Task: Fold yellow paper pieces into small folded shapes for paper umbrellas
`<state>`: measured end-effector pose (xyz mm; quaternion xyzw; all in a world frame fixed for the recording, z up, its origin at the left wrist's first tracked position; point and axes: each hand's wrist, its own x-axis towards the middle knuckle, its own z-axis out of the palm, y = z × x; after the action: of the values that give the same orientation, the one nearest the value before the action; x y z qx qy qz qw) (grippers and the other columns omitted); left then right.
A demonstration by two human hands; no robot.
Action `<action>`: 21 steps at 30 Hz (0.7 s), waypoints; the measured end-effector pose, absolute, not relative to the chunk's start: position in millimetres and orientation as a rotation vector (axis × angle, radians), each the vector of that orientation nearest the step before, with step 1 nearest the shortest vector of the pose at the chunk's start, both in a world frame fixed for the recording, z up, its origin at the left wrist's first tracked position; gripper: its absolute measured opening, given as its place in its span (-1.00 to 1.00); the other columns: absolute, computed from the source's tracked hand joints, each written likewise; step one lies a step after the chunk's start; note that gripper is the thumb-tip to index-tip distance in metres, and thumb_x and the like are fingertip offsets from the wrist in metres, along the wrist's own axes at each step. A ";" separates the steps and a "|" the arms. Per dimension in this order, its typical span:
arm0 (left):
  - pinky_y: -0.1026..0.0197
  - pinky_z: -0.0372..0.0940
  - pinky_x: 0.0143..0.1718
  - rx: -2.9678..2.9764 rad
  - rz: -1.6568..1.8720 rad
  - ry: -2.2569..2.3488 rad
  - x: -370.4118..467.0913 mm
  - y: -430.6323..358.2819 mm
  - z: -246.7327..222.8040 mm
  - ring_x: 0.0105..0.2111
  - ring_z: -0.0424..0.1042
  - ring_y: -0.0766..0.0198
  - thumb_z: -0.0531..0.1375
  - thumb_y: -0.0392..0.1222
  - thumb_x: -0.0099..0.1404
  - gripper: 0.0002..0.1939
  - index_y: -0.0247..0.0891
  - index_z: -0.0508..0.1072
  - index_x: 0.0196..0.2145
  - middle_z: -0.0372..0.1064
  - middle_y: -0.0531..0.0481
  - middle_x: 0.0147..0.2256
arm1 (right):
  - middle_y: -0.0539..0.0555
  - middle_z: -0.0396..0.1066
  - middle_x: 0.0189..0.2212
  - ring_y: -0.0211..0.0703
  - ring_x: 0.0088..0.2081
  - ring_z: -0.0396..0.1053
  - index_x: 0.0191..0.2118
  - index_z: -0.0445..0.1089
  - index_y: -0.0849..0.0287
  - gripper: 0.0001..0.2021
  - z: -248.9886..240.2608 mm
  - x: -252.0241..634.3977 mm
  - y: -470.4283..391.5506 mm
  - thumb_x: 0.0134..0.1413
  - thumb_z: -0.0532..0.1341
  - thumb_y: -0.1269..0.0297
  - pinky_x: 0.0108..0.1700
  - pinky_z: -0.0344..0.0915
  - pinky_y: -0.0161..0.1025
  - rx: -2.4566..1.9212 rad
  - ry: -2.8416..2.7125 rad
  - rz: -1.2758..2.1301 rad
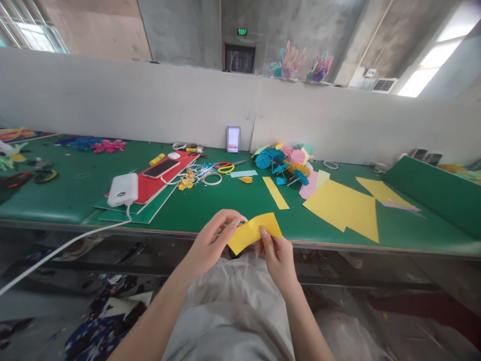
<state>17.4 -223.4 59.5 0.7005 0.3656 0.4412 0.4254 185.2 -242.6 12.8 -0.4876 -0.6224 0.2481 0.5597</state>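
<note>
Fingers [229,231] of both hands closed on one small yellow paper [252,232]. Left hand [210,243] pinches its left end; right hand [280,256] grips it nearer the right end, thumb pressed on the face, the other fingertips partly hidden behind. Paper slightly curved, lying aslant between my hands.

Landmark: the umbrella heap [264,160], small paper umbrellas in blue, pink and orange, on the green surface [210,213]. Held paper is nearer me than the heap and a little to its left, seen against the surface's near edge.

Just on my side of the heap: a yellow strip [276,193], flat. Left of the heap: a pale blue strip [243,174], an orange scrap [245,180], scissors [224,167] with red and yellow handles, a white ring [212,179]. Well to the left of the heap: a red board [150,184] bearing a dark-screened phone [161,169], with a white power bank [124,189] near its closer end, cable [75,240] running off leftward.

Left of the heap and behind: an upright screen [233,139] at the white partition [131,100], display blurred. Right of the heap: pink paper [308,188] just beside it, then a large yellow sheet [341,205], then a smaller yellow piece [383,191].
</note>
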 end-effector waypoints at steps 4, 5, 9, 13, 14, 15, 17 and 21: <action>0.31 0.19 -0.06 1.658 1.164 0.876 16.1 -224.7 57.3 -0.10 0.33 0.30 0.00 -0.08 0.40 -0.81 -0.12 0.33 -0.12 0.34 0.04 -0.16 | -0.05 0.25 -0.72 -0.30 -0.66 0.22 -0.62 0.20 0.16 -0.59 11.9 184.8 -242.8 0.26 0.01 0.19 -0.56 0.12 -0.35 -1.137 -1.459 0.586; 0.32 0.20 -0.06 1.653 1.153 0.866 15.7 -224.9 57.2 -0.11 0.33 0.30 0.00 -0.08 0.40 -0.81 -0.12 0.34 -0.13 0.34 0.04 -0.17 | -0.05 0.25 -0.72 -0.30 -0.66 0.22 -0.61 0.20 0.16 -0.60 11.6 184.9 -243.0 0.26 0.01 0.19 -0.56 0.13 -0.35 -1.132 -1.457 0.588; 0.35 0.19 -0.10 1.678 1.068 0.880 14.1 -225.5 58.2 -0.12 0.31 0.30 -0.03 -0.08 0.41 -0.77 -0.17 0.37 -0.20 0.32 0.02 -0.17 | -0.04 0.26 -0.73 -0.30 -0.68 0.22 -0.60 0.20 0.16 -0.61 10.9 185.5 -243.4 0.26 0.02 0.19 -0.57 0.14 -0.36 -1.121 -1.450 0.594; 0.34 0.17 -0.09 1.737 1.043 0.915 13.8 -225.8 59.5 -0.10 0.29 0.27 -0.05 -0.09 0.40 -0.73 -0.21 0.39 -0.23 0.30 -0.01 -0.15 | -0.04 0.26 -0.73 -0.30 -0.68 0.22 -0.61 0.19 0.16 -0.61 10.9 186.1 -243.4 0.25 0.02 0.19 -0.57 0.14 -0.36 -1.118 -1.447 0.595; 0.33 0.17 -0.09 1.731 1.031 0.929 13.7 -225.5 60.1 -0.09 0.28 0.25 -0.05 -0.09 0.40 -0.73 -0.22 0.40 -0.23 0.30 -0.02 -0.14 | -0.04 0.26 -0.73 -0.31 -0.67 0.22 -0.60 0.19 0.16 -0.61 10.5 186.2 -243.3 0.25 0.02 0.19 -0.57 0.14 -0.37 -1.117 -1.447 0.596; 0.31 0.17 -0.09 1.711 1.001 0.941 13.5 -225.0 60.9 -0.08 0.28 0.23 -0.04 -0.08 0.39 -0.73 -0.22 0.41 -0.22 0.31 -0.03 -0.13 | -0.05 0.25 -0.72 -0.31 -0.67 0.22 -0.59 0.19 0.16 -0.63 10.0 186.2 -243.1 0.25 0.02 0.19 -0.57 0.14 -0.37 -1.116 -1.448 0.600; 0.28 0.19 -0.11 1.631 0.872 0.933 12.6 -223.4 62.7 -0.08 0.31 0.19 -0.01 -0.08 0.37 -0.73 -0.22 0.43 -0.18 0.35 -0.04 -0.12 | -0.07 0.23 -0.72 -0.32 -0.68 0.20 -0.55 0.16 0.15 -0.65 8.5 186.2 -242.8 0.26 0.01 0.19 -0.59 0.12 -0.38 -1.116 -1.454 0.609; 0.19 0.23 -0.08 1.386 0.590 0.757 12.0 -220.5 62.9 -0.11 0.38 0.14 0.10 -0.10 0.31 -0.72 -0.21 0.45 -0.08 0.43 -0.04 -0.12 | -0.16 -0.01 -0.72 -0.36 -0.69 0.00 -0.55 0.01 0.11 -0.65 6.2 185.9 -241.8 0.28 -0.03 0.18 -0.65 -0.06 -0.39 -1.131 -1.464 0.590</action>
<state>12.0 -220.5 62.9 0.6139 0.3353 0.2614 0.6651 185.9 -241.8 6.2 -0.4808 -0.6224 0.2507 0.5645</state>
